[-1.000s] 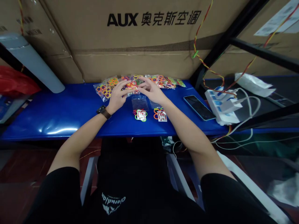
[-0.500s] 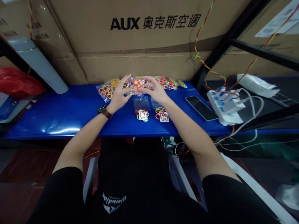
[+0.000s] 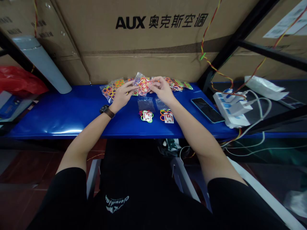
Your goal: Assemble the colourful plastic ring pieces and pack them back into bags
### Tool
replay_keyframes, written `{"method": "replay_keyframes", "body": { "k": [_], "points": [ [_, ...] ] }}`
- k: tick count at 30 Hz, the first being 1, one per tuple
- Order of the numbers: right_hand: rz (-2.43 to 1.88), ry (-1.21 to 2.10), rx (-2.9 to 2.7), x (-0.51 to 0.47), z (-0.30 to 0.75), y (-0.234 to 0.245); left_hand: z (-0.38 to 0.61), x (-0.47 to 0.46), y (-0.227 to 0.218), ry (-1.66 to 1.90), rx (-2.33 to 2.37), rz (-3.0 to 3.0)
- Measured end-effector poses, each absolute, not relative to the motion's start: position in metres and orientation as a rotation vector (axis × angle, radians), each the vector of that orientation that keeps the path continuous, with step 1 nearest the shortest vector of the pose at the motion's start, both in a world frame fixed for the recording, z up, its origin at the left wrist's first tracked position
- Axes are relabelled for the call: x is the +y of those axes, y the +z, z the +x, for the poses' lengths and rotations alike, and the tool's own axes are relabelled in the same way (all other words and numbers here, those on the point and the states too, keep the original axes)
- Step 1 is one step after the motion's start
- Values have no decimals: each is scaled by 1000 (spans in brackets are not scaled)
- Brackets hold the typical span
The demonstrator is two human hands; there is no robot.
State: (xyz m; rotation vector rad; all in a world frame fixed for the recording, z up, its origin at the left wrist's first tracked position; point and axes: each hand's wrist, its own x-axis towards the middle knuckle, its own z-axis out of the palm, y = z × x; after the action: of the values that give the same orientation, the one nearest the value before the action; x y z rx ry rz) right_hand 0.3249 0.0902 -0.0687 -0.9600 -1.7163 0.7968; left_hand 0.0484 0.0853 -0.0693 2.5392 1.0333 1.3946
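Both my hands hold a small clear bag of coloured rings point(image 3: 143, 84) just above the back of the blue table point(image 3: 72, 111). My left hand point(image 3: 122, 94), with a dark watch on the wrist, pinches its left side. My right hand point(image 3: 163, 91) pinches its right side. Behind it lie more bags of coloured rings point(image 3: 112, 89) and further bags point(image 3: 178, 84) on the right. In front of my hands lie an empty clear bag point(image 3: 146, 104) and two small sets of rings with red-and-white cards, one green point(image 3: 147, 116), one orange point(image 3: 166, 116).
A phone point(image 3: 207, 110) lies face up right of my right arm. A white power strip point(image 3: 231, 110) with cables sits further right. A large cardboard box point(image 3: 144, 41) stands behind the table. A red bag point(image 3: 19, 84) lies far left. A black frame post point(image 3: 223, 51) rises at right.
My hands have closed on one bag of rings and lifted it off the pile, and the fingers went from spread to pinching.
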Motion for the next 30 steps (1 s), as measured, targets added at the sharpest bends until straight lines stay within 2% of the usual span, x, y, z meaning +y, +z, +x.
{"method": "replay_keyframes", "body": {
  "k": [5,15,20,30],
  "points": [
    [-942,759,-1692,92,327,-68,51,77,-66,1405,999,2454],
    [-888,951,-1710,69,313,-61,60,84,-73,1440,991,2172],
    [-846,905,-1666,72,318,-61,61,88,-77,1402,890,2037],
    [-789,929,-1627,65,310,-54,68,75,-73,1431,855,2135]
  ]
}}
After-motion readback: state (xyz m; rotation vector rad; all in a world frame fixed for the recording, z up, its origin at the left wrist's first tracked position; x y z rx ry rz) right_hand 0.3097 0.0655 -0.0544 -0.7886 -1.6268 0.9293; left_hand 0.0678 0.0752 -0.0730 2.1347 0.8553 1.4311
